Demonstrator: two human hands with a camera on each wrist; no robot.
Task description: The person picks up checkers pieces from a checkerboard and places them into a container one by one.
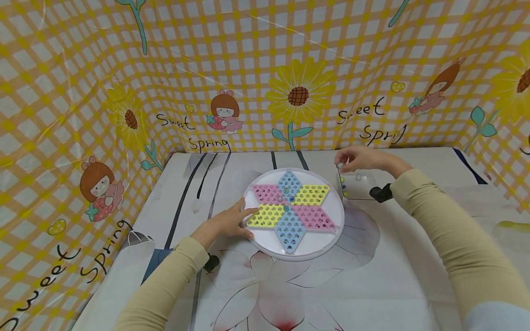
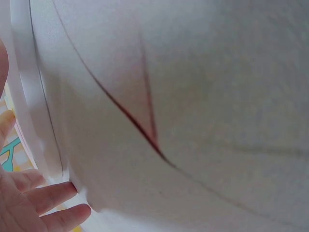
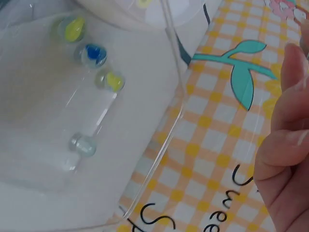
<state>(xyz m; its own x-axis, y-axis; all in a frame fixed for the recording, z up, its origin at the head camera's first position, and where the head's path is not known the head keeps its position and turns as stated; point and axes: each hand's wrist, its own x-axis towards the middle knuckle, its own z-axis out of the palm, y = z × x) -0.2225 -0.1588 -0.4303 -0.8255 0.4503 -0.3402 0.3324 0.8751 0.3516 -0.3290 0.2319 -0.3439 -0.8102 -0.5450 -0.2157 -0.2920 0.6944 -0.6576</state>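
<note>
Right hand (image 1: 366, 158): grip was closed to a pinch, thumb against fingertips, with one marble (image 1: 340, 165) held just above the left end of the clear box (image 1: 366, 192). Three marbles, two with yellow and one with blue inside, were seen lined up along one side of the box in the right wrist view; a pale one lay apart. Left hand (image 1: 227, 221): grip was spread, fingers loose at the left rim of the round white board (image 1: 320, 239), one finger laid over the lower-left yellow section; nothing was enclosed. Four marbles were seated around the middle of the star. Board was set flat on the counter (image 1: 397, 262), left of the box. Checked cloth (image 1: 248, 50) was hung behind.
</note>
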